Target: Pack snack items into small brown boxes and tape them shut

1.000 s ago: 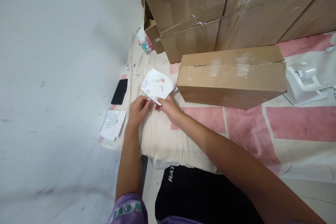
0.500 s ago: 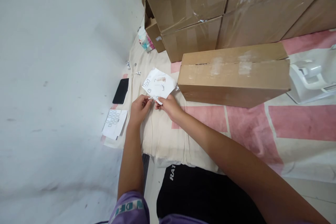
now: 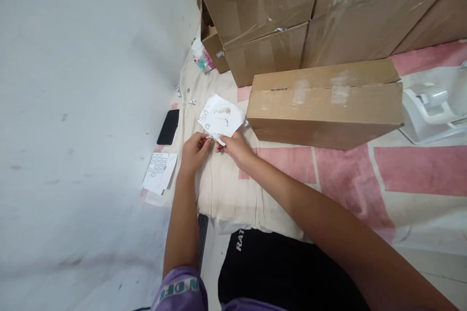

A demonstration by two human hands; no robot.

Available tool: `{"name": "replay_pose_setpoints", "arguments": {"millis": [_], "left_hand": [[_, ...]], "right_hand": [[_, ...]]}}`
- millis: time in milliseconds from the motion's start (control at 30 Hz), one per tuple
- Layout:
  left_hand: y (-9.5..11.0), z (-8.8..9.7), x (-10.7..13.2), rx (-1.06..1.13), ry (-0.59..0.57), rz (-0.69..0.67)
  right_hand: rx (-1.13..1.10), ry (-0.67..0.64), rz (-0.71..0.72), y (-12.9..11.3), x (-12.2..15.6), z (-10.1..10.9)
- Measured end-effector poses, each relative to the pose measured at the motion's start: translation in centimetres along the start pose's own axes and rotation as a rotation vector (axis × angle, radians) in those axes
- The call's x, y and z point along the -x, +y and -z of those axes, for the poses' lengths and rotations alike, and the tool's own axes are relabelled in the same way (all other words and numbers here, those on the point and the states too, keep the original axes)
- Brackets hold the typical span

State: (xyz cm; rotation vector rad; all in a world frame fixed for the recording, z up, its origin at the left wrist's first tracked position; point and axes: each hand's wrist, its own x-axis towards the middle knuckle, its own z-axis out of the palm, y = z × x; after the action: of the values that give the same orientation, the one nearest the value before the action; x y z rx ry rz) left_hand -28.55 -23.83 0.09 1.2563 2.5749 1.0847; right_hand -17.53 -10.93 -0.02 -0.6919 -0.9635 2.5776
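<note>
My right hand (image 3: 235,147) pinches the lower edge of a white sheet of small labels (image 3: 220,116), held up over the cream and pink cloth (image 3: 226,194). My left hand (image 3: 193,151) is closed in a pinch at the sheet's lower left corner, its fingertips meeting those of the right hand. What sits between the left fingertips is too small to make out. A second label sheet (image 3: 158,171) lies flat on the cloth to the left of my left wrist.
A black phone (image 3: 168,126) lies left of the hands. A long cardboard box (image 3: 324,102) lies just right of the sheet, with larger boxes (image 3: 277,14) stacked behind. A white device (image 3: 430,107) sits far right. Small paper scraps (image 3: 184,95) dot the cloth.
Between one second ago and now the view shifted slightly. The hands and the sheet keep the same pose, with only small finger motion at the sheet's corner.
</note>
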Motion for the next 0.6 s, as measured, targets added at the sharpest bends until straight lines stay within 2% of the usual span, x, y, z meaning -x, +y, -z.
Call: {"name": "replay_pose_setpoints", "arguments": {"millis": [600], "left_hand": [[-0.50,0.11,-0.08,0.000,0.002,0.018]], "right_hand": [[0.000,-0.002,0.007,0.13,-0.25,0.02]]}}
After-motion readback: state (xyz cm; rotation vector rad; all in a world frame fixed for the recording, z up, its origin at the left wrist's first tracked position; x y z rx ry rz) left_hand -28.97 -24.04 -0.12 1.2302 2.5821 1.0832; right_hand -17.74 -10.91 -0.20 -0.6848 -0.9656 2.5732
